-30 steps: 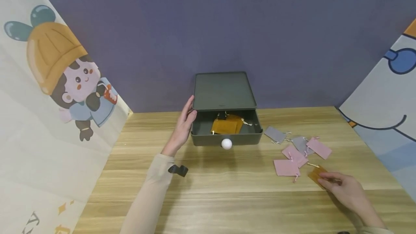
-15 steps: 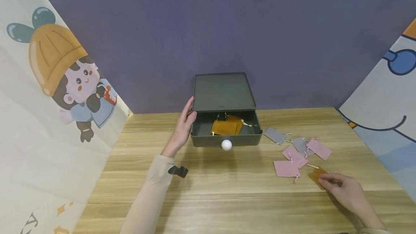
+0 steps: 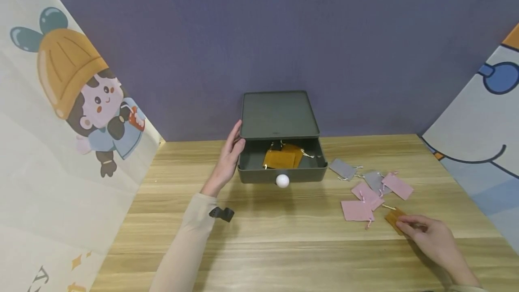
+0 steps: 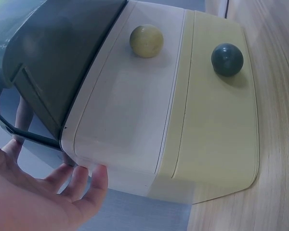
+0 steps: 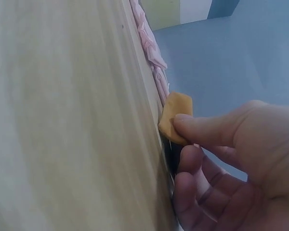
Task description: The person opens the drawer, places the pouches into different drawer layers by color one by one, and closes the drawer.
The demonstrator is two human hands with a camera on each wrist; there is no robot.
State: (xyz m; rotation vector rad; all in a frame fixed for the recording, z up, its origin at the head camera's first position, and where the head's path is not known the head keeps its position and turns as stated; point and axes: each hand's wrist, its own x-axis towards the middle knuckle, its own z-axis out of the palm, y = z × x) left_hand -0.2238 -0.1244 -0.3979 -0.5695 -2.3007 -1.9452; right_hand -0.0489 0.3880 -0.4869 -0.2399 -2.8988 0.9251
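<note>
1 small orange cloth bag [image 3: 391, 220]: on or just above the pale wooden table [image 3: 284, 242], near 3 flat pink cloth bags [image 3: 357, 211] | right hand [image 3: 433, 239]: pinching it | left hand [image 3: 225, 163]: loose, touching the square dark-green plastic drawer box [image 3: 279, 114] | a weak pinch could drop the bag

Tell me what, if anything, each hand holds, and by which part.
The right hand pinches an orange pouch near one edge, its drawstring outside the grip. The left hand holds nothing; it rests against the box.
</note>
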